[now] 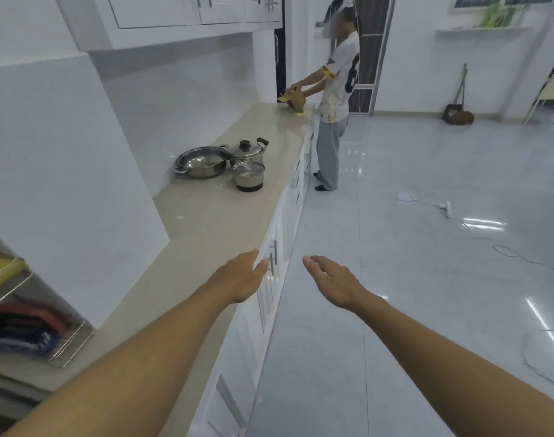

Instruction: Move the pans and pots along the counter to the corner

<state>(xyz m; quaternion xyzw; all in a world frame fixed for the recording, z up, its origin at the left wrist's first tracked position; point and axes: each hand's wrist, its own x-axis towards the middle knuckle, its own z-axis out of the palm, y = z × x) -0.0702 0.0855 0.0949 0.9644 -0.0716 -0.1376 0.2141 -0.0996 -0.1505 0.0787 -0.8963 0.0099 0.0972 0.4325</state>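
Note:
Three steel vessels stand together on the beige counter point(206, 222), well ahead of me. A wide shallow pan point(201, 162) lies nearest the wall. Behind it to the right is a pot with a black-knobbed lid point(248, 149). In front of that stands a small pot with a glass lid point(248, 176). My left hand point(241, 277) reaches forward over the counter's front edge, fingers apart, holding nothing. Out over the floor, my right hand point(330, 279) is also open and empty. Both hands are far short of the pots.
A wire rack point(32, 310) with coloured cloths sits on the counter at near left. Another person point(335, 99) stands at the counter's far end handling a brown paper bag point(296, 99). White cabinets run below and above. Cables and a power strip point(446, 209) lie on the glossy floor.

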